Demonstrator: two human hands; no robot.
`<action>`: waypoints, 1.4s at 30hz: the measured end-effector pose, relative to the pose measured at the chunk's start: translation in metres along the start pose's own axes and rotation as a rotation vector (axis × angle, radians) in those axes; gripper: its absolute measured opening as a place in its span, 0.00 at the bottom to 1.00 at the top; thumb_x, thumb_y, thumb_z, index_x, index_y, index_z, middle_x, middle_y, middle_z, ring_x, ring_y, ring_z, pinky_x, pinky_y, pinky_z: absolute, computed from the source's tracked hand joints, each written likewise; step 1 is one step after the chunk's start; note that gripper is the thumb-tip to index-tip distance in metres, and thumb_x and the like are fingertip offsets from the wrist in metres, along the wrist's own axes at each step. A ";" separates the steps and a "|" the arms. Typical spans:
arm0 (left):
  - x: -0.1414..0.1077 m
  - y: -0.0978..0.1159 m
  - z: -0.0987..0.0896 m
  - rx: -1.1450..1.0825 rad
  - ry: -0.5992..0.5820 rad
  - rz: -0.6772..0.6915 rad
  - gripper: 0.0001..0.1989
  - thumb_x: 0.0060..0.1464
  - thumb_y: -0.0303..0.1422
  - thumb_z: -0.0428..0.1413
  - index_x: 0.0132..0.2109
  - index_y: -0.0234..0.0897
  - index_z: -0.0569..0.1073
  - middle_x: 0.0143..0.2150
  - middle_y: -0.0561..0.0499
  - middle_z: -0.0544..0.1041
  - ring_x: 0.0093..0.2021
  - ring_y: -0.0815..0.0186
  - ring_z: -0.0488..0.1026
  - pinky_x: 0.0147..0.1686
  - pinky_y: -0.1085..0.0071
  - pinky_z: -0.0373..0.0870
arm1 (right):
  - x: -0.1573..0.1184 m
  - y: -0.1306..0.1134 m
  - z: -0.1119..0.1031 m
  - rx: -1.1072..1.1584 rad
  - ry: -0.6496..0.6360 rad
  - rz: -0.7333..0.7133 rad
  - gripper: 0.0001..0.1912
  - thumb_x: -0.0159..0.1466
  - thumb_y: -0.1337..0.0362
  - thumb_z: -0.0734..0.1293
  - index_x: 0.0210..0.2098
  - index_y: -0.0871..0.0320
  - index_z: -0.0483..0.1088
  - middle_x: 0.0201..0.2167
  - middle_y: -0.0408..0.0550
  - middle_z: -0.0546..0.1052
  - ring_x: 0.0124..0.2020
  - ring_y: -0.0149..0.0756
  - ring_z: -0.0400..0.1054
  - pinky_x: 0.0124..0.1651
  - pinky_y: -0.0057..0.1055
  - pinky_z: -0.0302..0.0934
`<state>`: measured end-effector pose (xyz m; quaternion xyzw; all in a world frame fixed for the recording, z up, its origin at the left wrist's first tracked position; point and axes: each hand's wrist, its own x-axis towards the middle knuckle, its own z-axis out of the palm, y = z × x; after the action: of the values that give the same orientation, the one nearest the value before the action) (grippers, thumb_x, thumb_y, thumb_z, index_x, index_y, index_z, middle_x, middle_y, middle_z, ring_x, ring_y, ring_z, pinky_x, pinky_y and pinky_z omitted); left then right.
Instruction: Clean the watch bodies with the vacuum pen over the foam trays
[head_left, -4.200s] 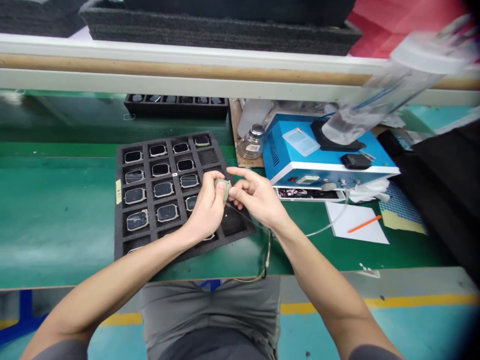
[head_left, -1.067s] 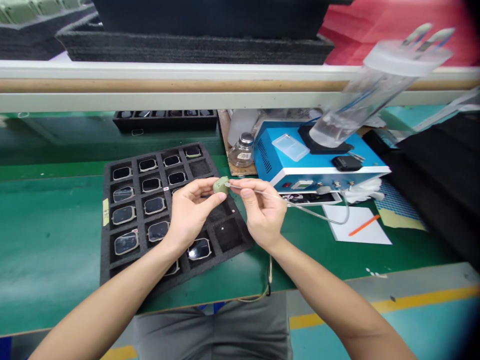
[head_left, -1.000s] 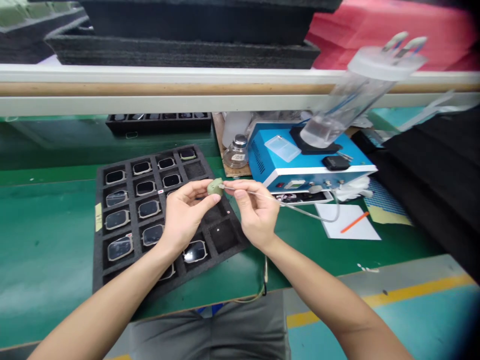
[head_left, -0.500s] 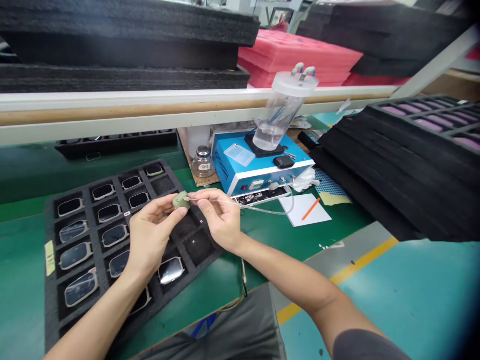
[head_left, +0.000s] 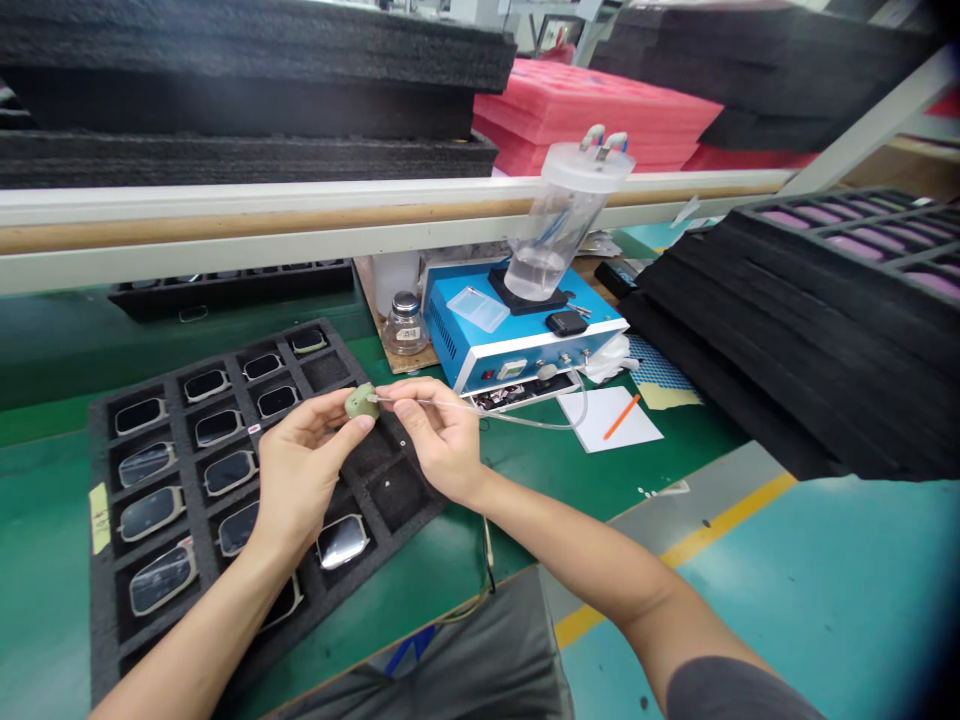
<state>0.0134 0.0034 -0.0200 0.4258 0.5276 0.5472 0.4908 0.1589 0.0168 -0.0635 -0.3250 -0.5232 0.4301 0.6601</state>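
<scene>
Pinched between the fingers and thumb of my left hand (head_left: 311, 455) is a small olive-green watch case (head_left: 362, 402), held up above the tray. My right hand (head_left: 442, 435) closes on the end of a thin clear tube (head_left: 517, 418), whose tip meets the right side of the case. From there the tube loops back to a blue machine (head_left: 457, 350). Under my left hand lies a black foam tray (head_left: 196, 490) with several watch faces in metal frames in its compartments. My fingers hide part of the case and of the tube's tip.
On the machine stands a clear cylinder (head_left: 547, 235) partly filled with liquid. A glass jar (head_left: 406, 325) is to its left, white paper (head_left: 600, 425) with an orange stick (head_left: 622, 417) to its right. Black foam trays (head_left: 810, 350) are stacked at the right; a shelf rail (head_left: 300, 220) crosses behind.
Both hands hold the same pose, with the tube tip at the green case. Only a very slight shift of the whole view shows.
</scene>
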 end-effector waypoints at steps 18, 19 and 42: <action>0.000 -0.001 -0.001 0.011 -0.005 0.011 0.17 0.45 0.34 0.74 0.44 0.38 0.84 0.44 0.47 0.86 0.44 0.63 0.80 0.51 0.66 0.75 | 0.000 0.000 0.001 -0.029 -0.004 0.025 0.10 0.69 0.54 0.70 0.41 0.53 0.76 0.43 0.49 0.82 0.47 0.37 0.79 0.53 0.37 0.76; 0.000 -0.001 0.000 0.010 -0.005 0.010 0.17 0.45 0.34 0.74 0.44 0.38 0.84 0.44 0.47 0.86 0.44 0.62 0.80 0.52 0.66 0.75 | 0.000 0.000 0.001 -0.026 -0.004 0.024 0.10 0.69 0.54 0.70 0.42 0.53 0.76 0.43 0.49 0.82 0.47 0.37 0.79 0.53 0.37 0.76; -0.001 -0.001 0.000 -0.007 -0.012 0.012 0.17 0.45 0.34 0.74 0.44 0.39 0.84 0.43 0.48 0.86 0.43 0.63 0.80 0.50 0.67 0.75 | 0.000 0.000 0.000 -0.025 -0.006 -0.003 0.08 0.69 0.56 0.70 0.41 0.53 0.77 0.43 0.48 0.81 0.46 0.36 0.79 0.51 0.36 0.77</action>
<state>0.0135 0.0028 -0.0207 0.4304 0.5200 0.5495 0.4923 0.1588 0.0168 -0.0638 -0.3313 -0.5310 0.4234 0.6550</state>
